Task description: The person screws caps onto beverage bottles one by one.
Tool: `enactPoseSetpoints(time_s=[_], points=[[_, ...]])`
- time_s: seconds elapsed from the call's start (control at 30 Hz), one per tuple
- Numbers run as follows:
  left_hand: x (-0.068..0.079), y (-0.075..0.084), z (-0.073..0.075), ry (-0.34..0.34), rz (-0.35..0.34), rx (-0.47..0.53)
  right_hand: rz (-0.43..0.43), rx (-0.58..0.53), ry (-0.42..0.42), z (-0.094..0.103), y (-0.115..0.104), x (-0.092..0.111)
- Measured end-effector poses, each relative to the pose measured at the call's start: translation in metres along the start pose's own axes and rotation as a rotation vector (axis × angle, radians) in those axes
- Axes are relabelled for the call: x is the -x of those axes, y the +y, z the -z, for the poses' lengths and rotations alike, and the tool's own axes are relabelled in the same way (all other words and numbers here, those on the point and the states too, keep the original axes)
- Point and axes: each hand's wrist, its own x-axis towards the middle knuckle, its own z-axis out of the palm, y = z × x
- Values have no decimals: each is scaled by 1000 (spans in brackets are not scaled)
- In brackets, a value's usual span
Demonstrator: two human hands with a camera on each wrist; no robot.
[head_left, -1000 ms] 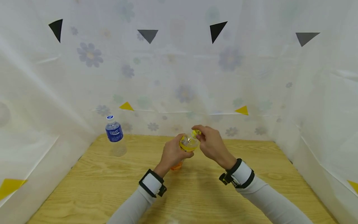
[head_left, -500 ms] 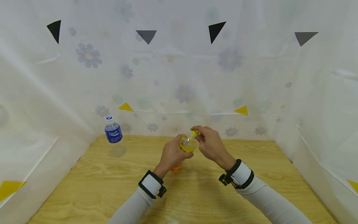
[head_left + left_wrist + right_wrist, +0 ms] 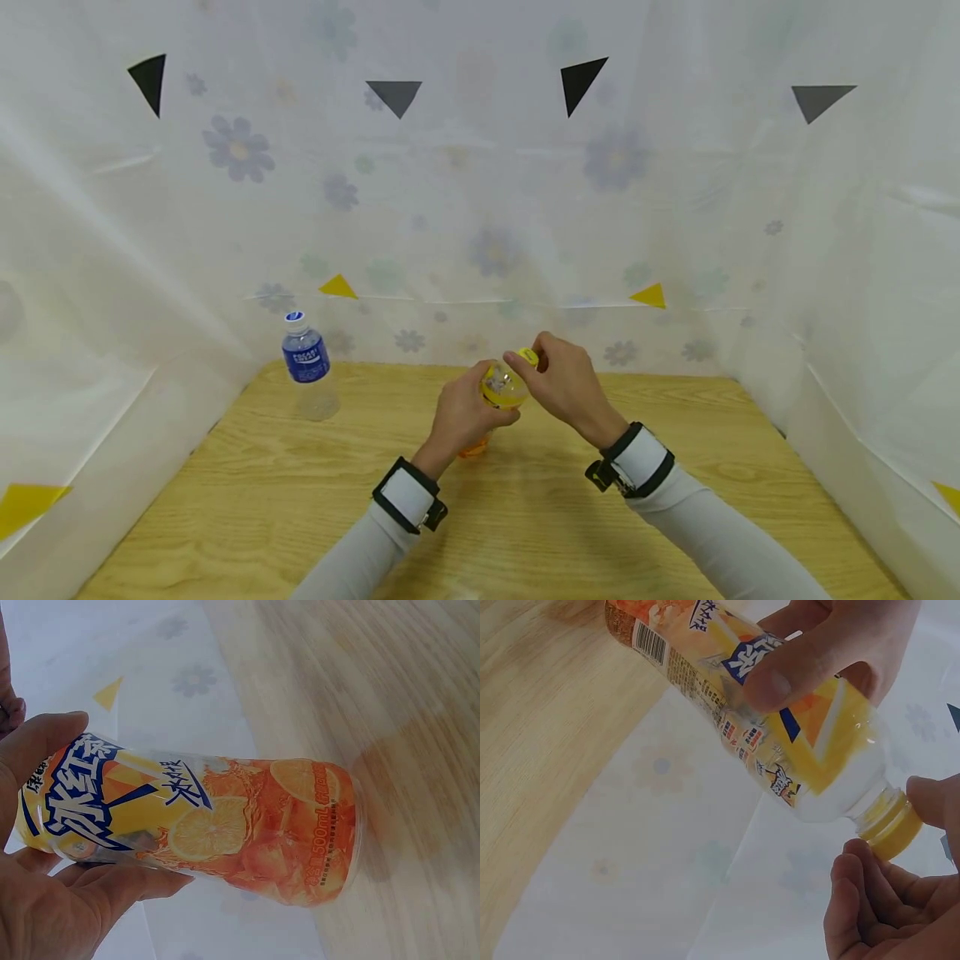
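Observation:
My left hand [image 3: 461, 408] grips the upper body of a clear plastic iced tea bottle [image 3: 225, 817], thumb on one side and fingers on the other. Its wrap is yellow and orange with lemon slices and blue-white lettering. In the head view the bottle leans to the upper right; I cannot tell whether its base touches the table. At its neck, the thumb and fingers of my right hand [image 3: 566, 379] pinch the yellow cap [image 3: 896, 829]. The cap sits on the neck in the right wrist view, its far side partly covered by fingers.
A clear bottle with a blue label and white cap [image 3: 306, 358] stands upright at the table's back left. The wood-grain table [image 3: 300, 508] is enclosed by white flowered sheeting [image 3: 480, 192] at the back and sides, marked with black, grey and yellow triangles.
My right hand has turned about the cap: its thumb has moved leftward across the near side and its index finger rightward. The left hand and both bottles stay in place.

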Motion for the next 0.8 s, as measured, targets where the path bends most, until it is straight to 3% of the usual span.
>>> enactPoseSetpoints(time_s=[0.63, 0.8], points=[[0, 0, -1, 2, 13, -19, 9, 9, 24, -2, 4, 1], [1, 1, 0, 7, 12, -7, -31, 12, -21, 0, 3, 2]])
